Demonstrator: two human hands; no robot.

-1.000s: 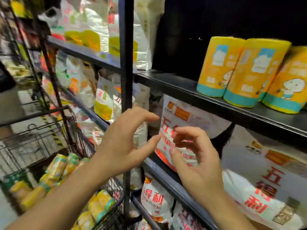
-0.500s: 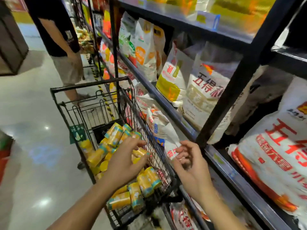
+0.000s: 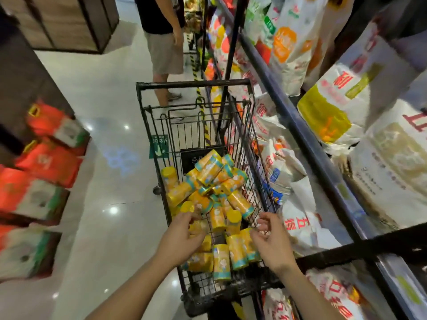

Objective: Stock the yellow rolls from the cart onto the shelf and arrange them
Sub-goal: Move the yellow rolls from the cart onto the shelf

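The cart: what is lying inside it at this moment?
A loose pile of yellow rolls with teal bands lies in the cart, at mixed angles. The left hand and right hand cover some near rolls; what lies under the pile is hidden.

Wire cart (image 3: pixel 194 84): black, parked along the right-hand shelf (image 3: pixel 300 135), green tag (image 3: pixel 159 146) on its far panel.
Yellow rolls (image 3: pixel 215 181): teal-banded, heaped loose in the basket, some upright, most lying.
Left hand (image 3: pixel 182 239): down among the near rolls, fingers (image 3: pixel 200 236) bent against one; grip unclear.
Right hand (image 3: pixel 272 243): over the near right corner, loosely curled, holding nothing.
White sacks (image 3: pixel 346 107): red and yellow print, filling the shelf tiers.
Red bags (image 3: pixel 48 162): stacked at left.
Bystander (image 3: pixel 164 42): in shorts, standing beyond the cart on the glossy floor (image 3: pixel 104 93)
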